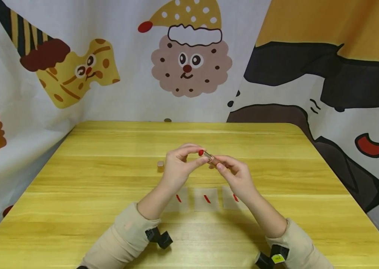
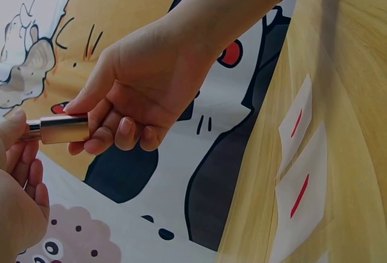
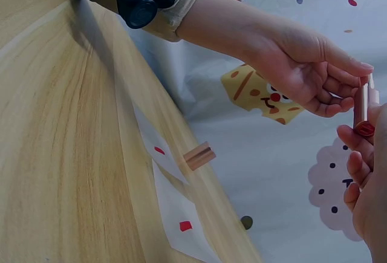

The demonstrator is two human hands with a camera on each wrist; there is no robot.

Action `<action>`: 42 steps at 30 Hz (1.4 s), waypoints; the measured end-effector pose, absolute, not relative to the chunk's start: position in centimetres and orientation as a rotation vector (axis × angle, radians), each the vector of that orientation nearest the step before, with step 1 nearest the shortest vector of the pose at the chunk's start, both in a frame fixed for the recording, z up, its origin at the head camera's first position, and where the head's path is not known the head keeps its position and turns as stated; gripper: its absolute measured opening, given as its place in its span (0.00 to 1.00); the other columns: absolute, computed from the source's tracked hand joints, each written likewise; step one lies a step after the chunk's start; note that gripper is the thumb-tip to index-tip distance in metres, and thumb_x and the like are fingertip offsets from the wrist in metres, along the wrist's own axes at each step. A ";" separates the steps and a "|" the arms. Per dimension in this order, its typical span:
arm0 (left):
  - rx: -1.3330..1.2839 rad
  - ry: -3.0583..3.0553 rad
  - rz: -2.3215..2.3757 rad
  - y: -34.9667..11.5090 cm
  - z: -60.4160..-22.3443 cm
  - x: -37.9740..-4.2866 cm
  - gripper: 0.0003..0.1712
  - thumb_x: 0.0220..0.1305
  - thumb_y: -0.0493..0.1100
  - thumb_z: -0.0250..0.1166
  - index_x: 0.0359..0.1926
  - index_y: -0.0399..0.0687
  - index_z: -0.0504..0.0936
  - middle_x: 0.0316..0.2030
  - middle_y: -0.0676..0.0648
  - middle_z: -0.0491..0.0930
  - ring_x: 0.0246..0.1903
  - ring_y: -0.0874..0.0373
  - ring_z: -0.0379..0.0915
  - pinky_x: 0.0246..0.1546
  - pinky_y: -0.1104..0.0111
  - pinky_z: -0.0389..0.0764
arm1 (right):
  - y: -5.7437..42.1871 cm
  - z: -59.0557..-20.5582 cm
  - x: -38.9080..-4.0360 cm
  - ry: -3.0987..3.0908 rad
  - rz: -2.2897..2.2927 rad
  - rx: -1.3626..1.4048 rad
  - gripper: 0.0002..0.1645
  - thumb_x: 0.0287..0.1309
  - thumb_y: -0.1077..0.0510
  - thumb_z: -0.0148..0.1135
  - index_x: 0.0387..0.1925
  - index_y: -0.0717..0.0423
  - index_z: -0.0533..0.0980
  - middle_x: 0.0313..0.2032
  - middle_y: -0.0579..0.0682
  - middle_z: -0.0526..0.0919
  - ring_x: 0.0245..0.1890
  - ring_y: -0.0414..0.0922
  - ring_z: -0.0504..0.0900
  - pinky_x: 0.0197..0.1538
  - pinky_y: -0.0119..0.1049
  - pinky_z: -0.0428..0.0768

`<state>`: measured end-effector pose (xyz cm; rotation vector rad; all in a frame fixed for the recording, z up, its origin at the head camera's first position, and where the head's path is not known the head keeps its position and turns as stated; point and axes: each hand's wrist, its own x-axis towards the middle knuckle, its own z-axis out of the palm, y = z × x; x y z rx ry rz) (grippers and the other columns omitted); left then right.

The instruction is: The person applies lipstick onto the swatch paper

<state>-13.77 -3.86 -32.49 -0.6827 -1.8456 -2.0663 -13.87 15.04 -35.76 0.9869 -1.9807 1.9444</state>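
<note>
A rose-gold lipstick (image 1: 213, 161) is held in the air between both hands, slanting, its red tip (image 1: 201, 152) toward the upper left. My right hand (image 1: 239, 177) grips the base of the tube between thumb and fingers. With thumb and fingertips, my left hand (image 1: 178, 168) pinches the narrower part near the red end. The left wrist view shows the right thumb pressed on the shiny tube (image 2: 65, 128). On the table beyond the left hand stands the small rose-gold cap (image 1: 160, 166).
Below the hands, several white paper squares lie in a row, each with a red stroke; the middle paper (image 1: 202, 205) is in full view, the outer ones partly covered by the forearms. A wooden table (image 1: 108, 149) reaches back to a cartoon-printed curtain (image 1: 125, 108).
</note>
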 end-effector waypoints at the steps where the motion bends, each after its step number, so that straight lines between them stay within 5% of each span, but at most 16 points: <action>1: -0.682 -1.845 -2.066 -3.9 -32.5 -13.8 0.11 0.52 0.28 0.71 0.39 0.30 0.84 0.39 0.38 0.82 0.45 0.51 0.75 0.55 0.60 0.73 | 15.0 -35.8 -13.9 -1.982 1.939 0.987 0.13 0.66 0.71 0.51 0.49 0.74 0.75 0.41 0.50 0.84 0.42 0.43 0.82 0.49 0.35 0.79; 19: -0.689 -1.858 -2.046 -4.0 -32.6 -13.9 0.11 0.52 0.28 0.71 0.39 0.30 0.84 0.39 0.38 0.82 0.45 0.52 0.76 0.57 0.57 0.71 | 14.9 -35.5 -13.8 -1.992 1.866 0.942 0.12 0.63 0.72 0.55 0.47 0.71 0.78 0.38 0.46 0.85 0.38 0.41 0.82 0.44 0.34 0.80; 27: -0.694 -1.841 -2.053 -3.9 -32.7 -13.9 0.11 0.52 0.27 0.70 0.39 0.30 0.84 0.39 0.38 0.82 0.44 0.52 0.76 0.56 0.58 0.71 | 14.8 -35.4 -13.7 -1.999 1.786 0.902 0.12 0.58 0.76 0.58 0.44 0.72 0.79 0.37 0.44 0.85 0.29 0.38 0.74 0.32 0.27 0.75; 42: -0.721 -1.841 -2.025 -3.9 -32.8 -14.0 0.11 0.52 0.28 0.71 0.39 0.31 0.84 0.39 0.39 0.82 0.45 0.53 0.76 0.56 0.60 0.71 | 14.8 -35.7 -13.7 -1.999 1.690 0.868 0.16 0.52 0.79 0.61 0.43 0.69 0.81 0.29 0.43 0.81 0.28 0.41 0.69 0.31 0.32 0.70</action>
